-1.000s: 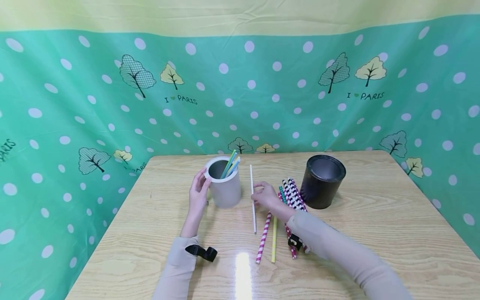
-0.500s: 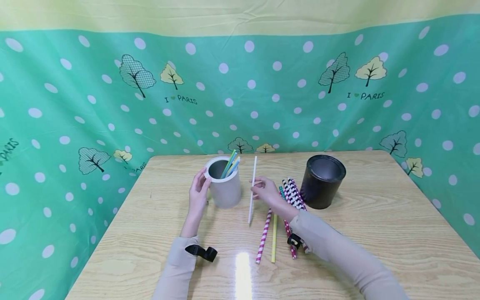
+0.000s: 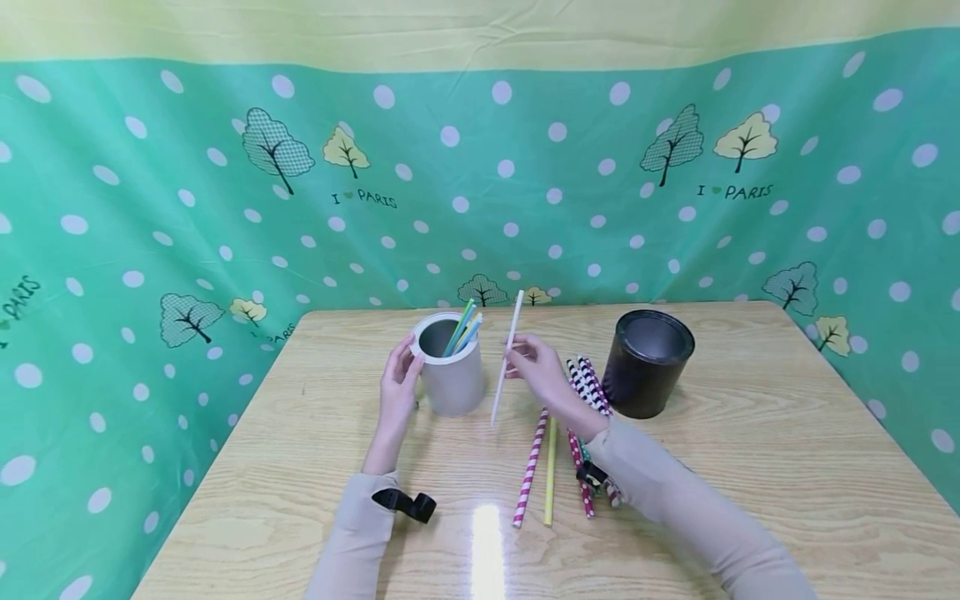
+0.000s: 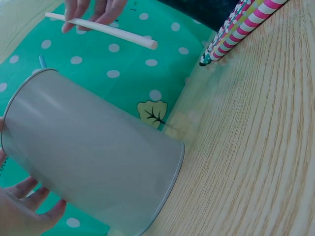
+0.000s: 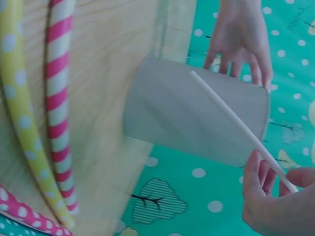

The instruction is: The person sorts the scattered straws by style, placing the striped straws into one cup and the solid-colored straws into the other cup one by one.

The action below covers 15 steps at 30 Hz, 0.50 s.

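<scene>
My left hand (image 3: 399,379) holds the left side of a light grey can (image 3: 454,387), with its fingertips at the rim. Several green, blue and yellow straws (image 3: 462,330) lean inside that can. A plain white straw (image 3: 507,354) is pinched in my right hand (image 3: 536,362), tilted and raised off the table just right of the can. The right wrist view shows the white straw (image 5: 231,115) crossing in front of the can's side (image 5: 172,108). Below my right forearm lie a pink-striped straw (image 3: 531,471) and a yellow straw (image 3: 551,475).
A black can (image 3: 647,367) stands to the right. Beside it lies a bundle of patterned straws (image 3: 588,385), partly hidden under the right forearm. The wooden table (image 3: 300,467) ends at a green dotted cloth (image 3: 555,175) behind.
My right hand has lifted the white straw off the table and tilted it more, its top leaning right. My left hand and the grey can stay in place.
</scene>
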### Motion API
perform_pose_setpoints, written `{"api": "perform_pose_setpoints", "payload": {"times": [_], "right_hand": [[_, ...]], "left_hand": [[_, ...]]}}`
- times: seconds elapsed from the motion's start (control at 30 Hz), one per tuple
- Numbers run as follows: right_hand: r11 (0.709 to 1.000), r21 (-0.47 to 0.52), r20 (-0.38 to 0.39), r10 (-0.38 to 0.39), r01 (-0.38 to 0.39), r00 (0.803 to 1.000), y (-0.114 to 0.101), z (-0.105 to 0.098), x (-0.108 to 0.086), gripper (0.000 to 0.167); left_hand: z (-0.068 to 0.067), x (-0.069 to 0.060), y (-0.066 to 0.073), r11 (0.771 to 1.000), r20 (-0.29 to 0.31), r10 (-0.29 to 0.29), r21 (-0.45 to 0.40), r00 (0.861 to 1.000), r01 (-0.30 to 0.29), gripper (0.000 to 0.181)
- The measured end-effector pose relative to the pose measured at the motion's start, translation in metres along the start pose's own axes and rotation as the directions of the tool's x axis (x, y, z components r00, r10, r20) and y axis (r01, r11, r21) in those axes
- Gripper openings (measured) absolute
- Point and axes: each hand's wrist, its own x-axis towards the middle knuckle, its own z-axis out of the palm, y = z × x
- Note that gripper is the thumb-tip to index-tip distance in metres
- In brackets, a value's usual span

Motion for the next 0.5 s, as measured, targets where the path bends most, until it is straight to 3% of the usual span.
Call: {"api": "perform_pose_setpoints", "payload": {"times": [0.27, 0.5], "right_hand": [[0.995, 0.023, -0.016, -0.099, 0.099, 0.995, -0.018, -0.001, -0.003, 0.025], [0.975, 0.090, -0.042, -0.202, 0.205, 0.979, -0.034, 0.000, -0.007, 0.024]], "left_hand": [[0.001, 0.001, 0.001, 0.999, -0.011, -0.014, -0.035, 1.000, 0.013, 0.041], [0.001, 0.000, 0.001, 0.999, 0.004, -0.008, -0.034, 1.000, 0.008, 0.041]]}}
